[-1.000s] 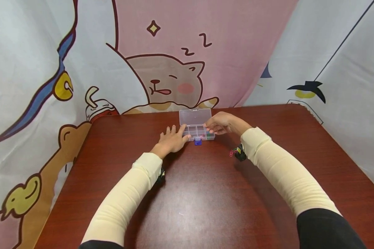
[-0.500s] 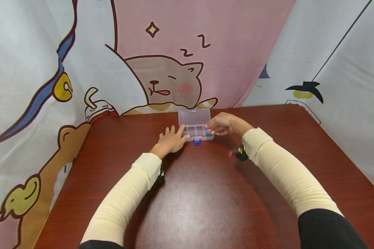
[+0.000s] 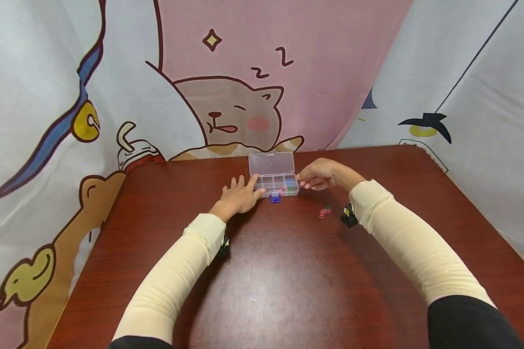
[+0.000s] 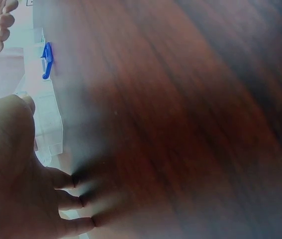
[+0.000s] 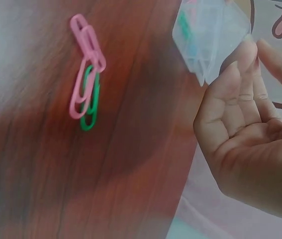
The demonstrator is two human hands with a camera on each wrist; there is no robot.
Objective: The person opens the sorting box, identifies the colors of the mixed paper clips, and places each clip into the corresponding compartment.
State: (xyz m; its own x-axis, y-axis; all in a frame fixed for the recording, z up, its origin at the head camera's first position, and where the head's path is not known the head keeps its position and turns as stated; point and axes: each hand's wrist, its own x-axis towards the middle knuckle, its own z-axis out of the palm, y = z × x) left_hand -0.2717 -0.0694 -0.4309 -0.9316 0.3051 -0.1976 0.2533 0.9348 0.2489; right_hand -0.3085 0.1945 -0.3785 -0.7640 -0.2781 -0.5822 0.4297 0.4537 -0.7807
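A clear plastic compartment box (image 3: 267, 186) stands at the far side of the table, its lid (image 3: 271, 164) raised and a blue latch (image 3: 274, 198) at the front. Blue clips (image 3: 290, 182) lie in its right back compartment, with pink and green ones in front. My left hand (image 3: 238, 198) is spread at the box's left end, thumb and index finger against it, other fingertips on the table. Beside the right end is my right hand (image 3: 325, 173), fingers loosely bent and nothing seen between them. Two pink paper clips (image 5: 79, 92) and a green paper clip (image 5: 95, 97) lie overlapping on the table.
The brown wooden table (image 3: 262, 271) extends toward me. Behind it hangs a printed cloth (image 3: 332, 58) with cartoon animals. A dark wrist camera (image 3: 349, 215) sits under my right wrist, near the loose clips.
My right hand has moved from over the box's right compartments to just outside its right end, uncovering the blue clips. The left hand keeps its place on the box.
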